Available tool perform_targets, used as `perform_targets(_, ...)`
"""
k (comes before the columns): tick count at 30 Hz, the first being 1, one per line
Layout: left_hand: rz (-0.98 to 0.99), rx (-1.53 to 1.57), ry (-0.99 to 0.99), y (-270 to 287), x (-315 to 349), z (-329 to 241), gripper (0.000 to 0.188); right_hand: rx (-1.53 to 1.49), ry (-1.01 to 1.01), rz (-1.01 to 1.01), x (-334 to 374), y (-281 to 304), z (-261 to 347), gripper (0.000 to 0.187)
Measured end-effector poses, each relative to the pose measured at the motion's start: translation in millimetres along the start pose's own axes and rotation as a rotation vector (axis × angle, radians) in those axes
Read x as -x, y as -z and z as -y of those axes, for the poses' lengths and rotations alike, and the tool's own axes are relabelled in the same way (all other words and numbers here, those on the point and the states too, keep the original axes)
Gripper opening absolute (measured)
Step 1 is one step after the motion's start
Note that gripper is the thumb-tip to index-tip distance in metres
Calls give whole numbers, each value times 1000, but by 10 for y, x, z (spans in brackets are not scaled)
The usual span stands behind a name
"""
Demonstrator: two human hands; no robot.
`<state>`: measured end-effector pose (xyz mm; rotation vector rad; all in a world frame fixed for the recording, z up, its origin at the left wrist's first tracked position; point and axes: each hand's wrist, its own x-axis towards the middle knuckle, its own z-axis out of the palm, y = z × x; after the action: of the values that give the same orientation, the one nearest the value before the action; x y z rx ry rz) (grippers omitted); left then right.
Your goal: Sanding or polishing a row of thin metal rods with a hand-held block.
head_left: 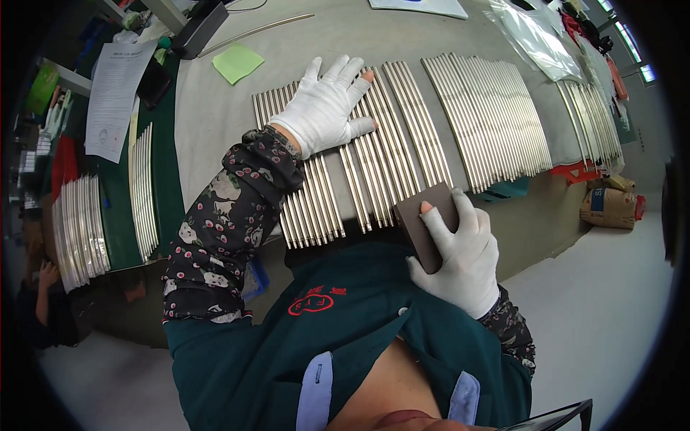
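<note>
My left hand (321,108), in a white glove with some bare fingertips, lies spread over a row of shiny metal rods (316,201) on the table. Its palm hides part of the rods beneath. More rods of the same kind (413,122) lie just right of it, with narrow gaps between the groups. My right hand (460,251), gloved alike, grips a flat brown-grey block (424,223) by its side. The block is tilted at the table's near edge, close to the rods' near ends. What its far face touches is hidden.
Another wide batch of rods (489,122) lies to the right, with further rods (589,122) and clear plastic bags (535,43) beyond. A green paper note (237,63) and a single long rod (259,32) lie at the far left. Wrapped rods (79,230) rest on the left-hand green surface.
</note>
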<state>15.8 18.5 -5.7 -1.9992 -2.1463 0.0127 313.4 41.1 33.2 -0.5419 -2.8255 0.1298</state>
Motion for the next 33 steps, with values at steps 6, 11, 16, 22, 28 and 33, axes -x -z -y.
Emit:
perform_targets(6,5,-16,2,24,10,19,80,58,-43,-19,-486,-164,136,62)
perform_targets(11,36,-19,25,61,33,22,79,30,56,49,-226,-45,77,63)
perform_targets(16,5,4,9,33,54,41,76,55,-16,-14,-603,-171,132,61)
perform_targets(22,17,-5,19,32,50,31,77,44,44,50,-303,-31,97,65)
perform_targets(28,59,-8,18,46,47,39,78,26,56,62,-332,-9,64,61)
perform_targets(33,109,10,47,52,36,45,75,-50,-57,-13,44,191,-100,72)
